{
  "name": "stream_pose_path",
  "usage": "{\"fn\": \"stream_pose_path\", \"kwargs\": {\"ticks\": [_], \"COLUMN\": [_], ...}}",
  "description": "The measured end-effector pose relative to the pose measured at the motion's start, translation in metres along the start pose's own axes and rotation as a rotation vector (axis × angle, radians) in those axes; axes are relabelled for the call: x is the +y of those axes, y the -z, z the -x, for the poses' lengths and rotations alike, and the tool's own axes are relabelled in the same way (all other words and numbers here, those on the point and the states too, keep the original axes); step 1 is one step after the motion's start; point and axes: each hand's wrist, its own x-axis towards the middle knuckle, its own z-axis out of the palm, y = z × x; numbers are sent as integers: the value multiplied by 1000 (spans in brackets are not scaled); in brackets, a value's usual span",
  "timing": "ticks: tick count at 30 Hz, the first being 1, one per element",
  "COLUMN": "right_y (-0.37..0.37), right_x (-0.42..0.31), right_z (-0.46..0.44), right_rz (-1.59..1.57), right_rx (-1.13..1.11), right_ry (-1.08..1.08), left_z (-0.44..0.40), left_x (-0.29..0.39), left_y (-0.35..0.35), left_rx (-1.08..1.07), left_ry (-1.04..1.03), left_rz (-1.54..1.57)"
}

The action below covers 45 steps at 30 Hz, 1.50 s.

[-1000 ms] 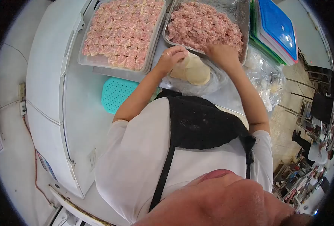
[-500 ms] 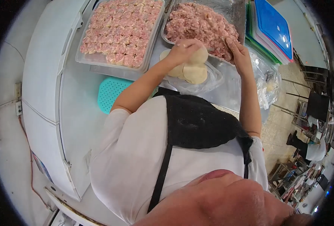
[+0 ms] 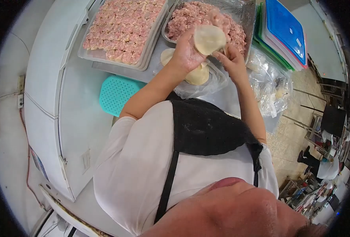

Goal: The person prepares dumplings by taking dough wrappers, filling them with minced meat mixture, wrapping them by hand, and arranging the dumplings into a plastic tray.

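Observation:
My left hand (image 3: 187, 54) is raised over the near edge of the meat tray and holds a round pale dumpling wrapper (image 3: 209, 39) across its fingers. Close beside the wrapper's right edge is my right hand (image 3: 234, 63), its fingers curled together; what they grip, if anything, is hidden. Behind both hands, raw minced meat (image 3: 186, 17) fills much of a metal tray (image 3: 248, 12). More round wrappers (image 3: 198, 75) lie on a clear plastic bag (image 3: 212, 85) below my hands.
At the left stands a plastic tray (image 3: 145, 57) packed with rows of filled dumplings (image 3: 123, 27). A turquoise perforated basket (image 3: 119, 94) lies nearer me. Stacked coloured lids (image 3: 285, 29) and crumpled plastic bags (image 3: 271, 85) are on the right. A white fridge (image 3: 42, 75) stands far left.
My left hand has lifted a wrapper off the pile and turned palm up with it. My right hand has moved left from the meat tray's edge toward the wrapper.

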Motion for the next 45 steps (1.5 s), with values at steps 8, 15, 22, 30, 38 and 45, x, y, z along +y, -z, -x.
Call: {"fn": "stream_pose_path", "kwargs": {"ticks": [8, 15, 22, 30, 38, 45], "right_y": [10, 19, 12, 12, 51, 61], "right_x": [-5, 6, -32, -71, -77, -88], "right_z": [2, -15, 0, 6, 6, 23], "right_rz": [1, 672, 1112, 1177, 625, 570], "right_rx": [52, 17, 84, 27, -60, -241], "right_ry": [-112, 154, 279, 387, 308, 266], "left_z": [-24, -44, -57, -49, -19, -20], "left_x": [7, 24, 36, 35, 46, 55], "left_y": [14, -6, 4, -34, -39, -60], "left_rx": [165, 121, 147, 283, -161, -507], "left_ry": [-238, -159, -105, -72, -125, -344], "left_rz": [-174, -19, -144, -45, -852, -1842]}}
